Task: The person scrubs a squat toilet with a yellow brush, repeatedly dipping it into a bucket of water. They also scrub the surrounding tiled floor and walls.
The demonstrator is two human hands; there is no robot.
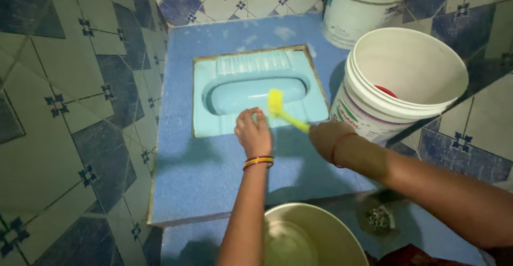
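A light blue squat toilet pan [235, 79] is set into a raised blue platform [203, 170]. My right hand [328, 138] grips the handle of a yellow brush [278, 108], whose head rests over the pan's front rim. My left hand [254, 132], with red and gold bangles at the wrist, is closed and rests on the pan's front edge right beside the brush head. Whether it holds anything cannot be told.
A large white bucket [427, 100] with something red inside stands right of the pan. A second white bucket [352, 20] is behind it. A pale basin [326, 228] sits at the bottom. A floor drain [379, 218] lies to the lower right. Tiled walls close in on both sides.
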